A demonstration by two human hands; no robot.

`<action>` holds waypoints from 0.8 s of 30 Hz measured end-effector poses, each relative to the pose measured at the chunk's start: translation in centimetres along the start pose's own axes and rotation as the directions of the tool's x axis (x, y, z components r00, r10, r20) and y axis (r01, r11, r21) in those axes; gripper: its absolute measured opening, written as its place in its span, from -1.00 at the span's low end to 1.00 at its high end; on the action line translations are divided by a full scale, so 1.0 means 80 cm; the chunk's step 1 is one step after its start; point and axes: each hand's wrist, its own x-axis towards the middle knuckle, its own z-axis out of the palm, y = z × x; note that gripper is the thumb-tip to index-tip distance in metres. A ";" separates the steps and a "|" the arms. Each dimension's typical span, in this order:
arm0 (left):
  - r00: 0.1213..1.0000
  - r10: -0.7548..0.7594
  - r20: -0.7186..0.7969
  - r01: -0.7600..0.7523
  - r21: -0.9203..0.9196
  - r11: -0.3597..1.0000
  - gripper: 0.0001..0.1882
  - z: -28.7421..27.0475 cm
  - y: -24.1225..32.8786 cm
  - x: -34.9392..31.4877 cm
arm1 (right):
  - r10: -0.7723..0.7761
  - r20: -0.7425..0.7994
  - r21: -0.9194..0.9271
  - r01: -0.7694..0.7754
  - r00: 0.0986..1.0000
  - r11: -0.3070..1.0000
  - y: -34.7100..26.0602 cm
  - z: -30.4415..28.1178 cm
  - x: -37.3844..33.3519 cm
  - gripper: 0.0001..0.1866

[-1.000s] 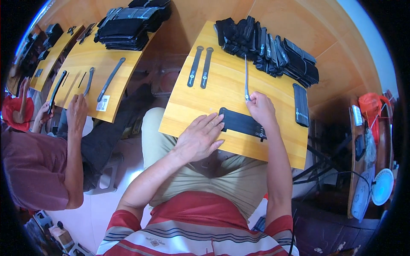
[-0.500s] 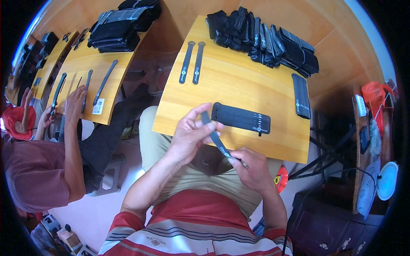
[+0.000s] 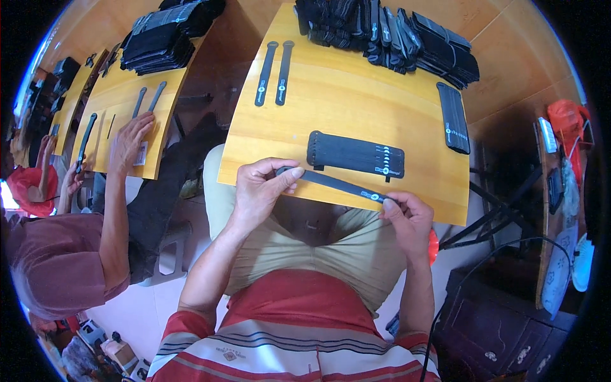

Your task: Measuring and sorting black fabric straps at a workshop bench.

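A dark grey strap [image 3: 340, 183] with a white print near one end stretches nearly straight between my hands, just over the table's front edge. My left hand [image 3: 261, 188] pinches its rounded end, and my right hand [image 3: 410, 219] pinches the printed end. Just beyond it, a flat stack of dark straps [image 3: 353, 153] lies on the table, its ends fanned on the right. Two single straps, a left one [image 3: 265, 73] and a right one [image 3: 284, 73], lie side by side toward the far left.
Another strap bundle [image 3: 453, 118] lies at the table's right edge. A large heap of black straps [image 3: 375, 32] fills the back of the wooden table [image 3: 245, 143]. At left, a co-worker's hand [image 3: 130, 143] handles straps on a neighbouring table [image 3: 95, 153]. A red bag [image 3: 566, 118] sits at right.
The strap has gone from slanting and bent to stretched almost level, as my right hand moved right and up and my left hand slightly left. The co-worker's hand has shifted right.
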 end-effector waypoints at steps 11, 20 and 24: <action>0.995 -0.075 0.070 0.076 -0.018 0.997 -0.85 0.005 -0.005 0.016 | -0.039 -0.138 -0.062 0.030 0.990 0.998 0.013 -0.012 0.026 -0.79; 0.995 -0.080 0.063 0.069 0.153 0.986 -0.84 0.017 0.000 0.035 | -0.057 -0.184 -0.080 0.043 0.981 0.996 0.029 -0.024 0.043 -0.79; 0.990 -0.089 0.105 0.080 0.094 0.992 -0.83 0.019 -0.001 0.047 | -0.046 -0.171 -0.091 0.030 0.984 0.995 0.032 -0.030 0.050 -0.79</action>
